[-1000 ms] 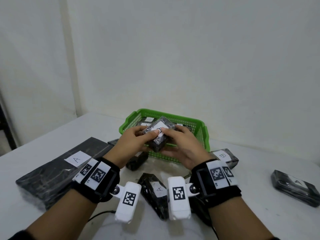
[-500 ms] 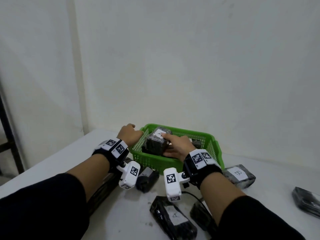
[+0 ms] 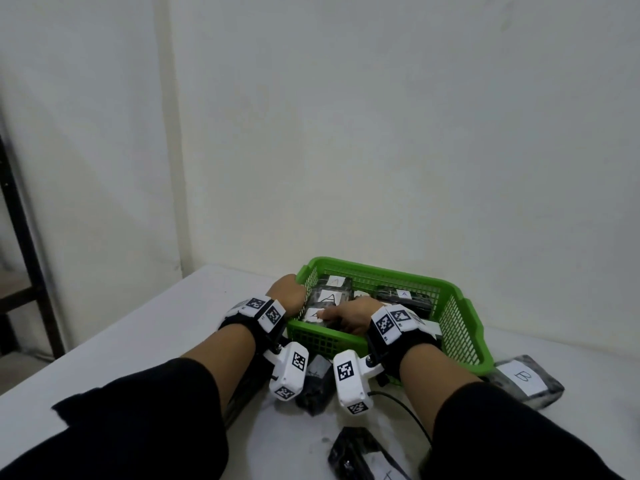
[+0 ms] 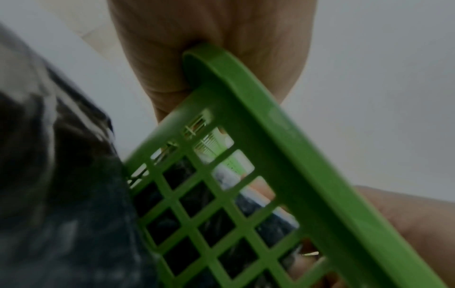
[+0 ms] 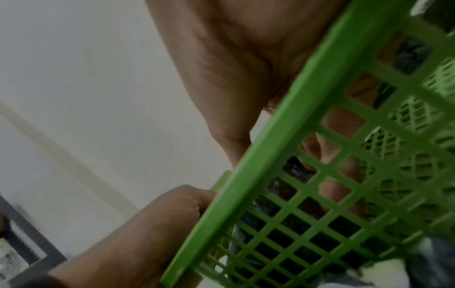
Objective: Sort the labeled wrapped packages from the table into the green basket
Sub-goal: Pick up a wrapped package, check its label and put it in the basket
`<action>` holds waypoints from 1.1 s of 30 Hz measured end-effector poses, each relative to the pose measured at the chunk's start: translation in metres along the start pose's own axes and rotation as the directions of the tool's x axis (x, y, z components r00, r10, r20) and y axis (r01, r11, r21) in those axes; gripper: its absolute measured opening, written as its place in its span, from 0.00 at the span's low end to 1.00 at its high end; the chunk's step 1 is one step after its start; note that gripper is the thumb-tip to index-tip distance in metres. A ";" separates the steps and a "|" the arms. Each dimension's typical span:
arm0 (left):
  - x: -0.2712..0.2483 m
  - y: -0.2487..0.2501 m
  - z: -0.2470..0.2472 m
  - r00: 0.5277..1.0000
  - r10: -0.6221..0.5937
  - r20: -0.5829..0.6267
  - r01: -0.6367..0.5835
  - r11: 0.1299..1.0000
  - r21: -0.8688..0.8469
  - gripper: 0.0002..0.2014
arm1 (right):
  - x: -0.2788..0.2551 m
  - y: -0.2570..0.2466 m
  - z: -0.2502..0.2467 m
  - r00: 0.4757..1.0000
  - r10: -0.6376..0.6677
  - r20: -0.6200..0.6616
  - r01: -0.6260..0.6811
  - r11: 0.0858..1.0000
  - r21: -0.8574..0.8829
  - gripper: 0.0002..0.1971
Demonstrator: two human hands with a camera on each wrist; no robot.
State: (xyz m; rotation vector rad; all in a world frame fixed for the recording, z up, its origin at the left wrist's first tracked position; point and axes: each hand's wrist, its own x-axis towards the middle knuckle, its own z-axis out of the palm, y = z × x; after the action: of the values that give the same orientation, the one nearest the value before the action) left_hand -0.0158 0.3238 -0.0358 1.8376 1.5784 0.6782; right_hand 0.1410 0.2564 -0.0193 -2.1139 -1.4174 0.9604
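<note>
1. Lowered since half a second ago: black wrapped package labelled A [image 3: 313, 315], now inside green plastic mesh basket [image 3: 460, 320], under right hand [image 3: 349, 315]; fingers curled on it.
2. Left hand [image 3: 285, 296] clamped on basket corner rim.
3. Several A packages already in.
4. Left on white worktop [image 3: 166, 327]: B-labelled wrapped package [image 3: 526, 379], a few more.
</note>
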 end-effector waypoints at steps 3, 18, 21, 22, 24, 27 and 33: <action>0.002 -0.001 0.002 1.000 -0.002 -0.008 0.002 1.000 -0.020 0.08 | 0.004 -0.001 0.003 0.999 0.020 -0.025 -0.020 1.000 0.002 0.30; -0.002 0.002 0.001 1.000 -0.022 0.003 0.022 0.999 -0.027 0.16 | -0.009 -0.010 0.006 0.996 -0.078 -0.041 0.079 0.997 0.001 0.18; -0.010 0.007 -0.002 0.999 -0.020 -0.026 0.020 1.000 0.007 0.17 | -0.020 -0.005 0.002 0.987 -0.129 -0.095 0.126 0.991 -0.043 0.17; -0.013 0.008 -0.004 0.999 -0.023 -0.047 0.023 1.000 0.014 0.17 | -0.025 -0.003 0.000 0.982 -0.151 -0.110 0.146 0.988 -0.054 0.19; -0.020 0.011 -0.006 0.996 -0.005 -0.094 0.008 0.999 0.037 0.17 | -0.037 0.002 -0.006 0.968 -0.211 -0.139 0.207 0.977 -0.044 0.23; -0.032 0.016 -0.010 0.982 0.097 -0.160 -0.085 0.993 0.080 0.18 | -0.067 0.011 -0.021 0.932 -0.313 -0.182 0.299 0.949 -0.101 0.25; -0.074 0.028 -0.015 0.873 0.459 -0.164 -0.422 0.880 0.216 0.25 | -0.121 0.040 -0.051 0.897 -0.379 -0.226 0.372 0.925 -0.073 0.39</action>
State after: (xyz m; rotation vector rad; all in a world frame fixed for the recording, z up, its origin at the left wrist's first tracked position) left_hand -0.0196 0.2496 -0.0040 2.3628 1.3821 0.9943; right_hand 0.1745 0.1313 0.0260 -1.8029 -1.6366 0.5213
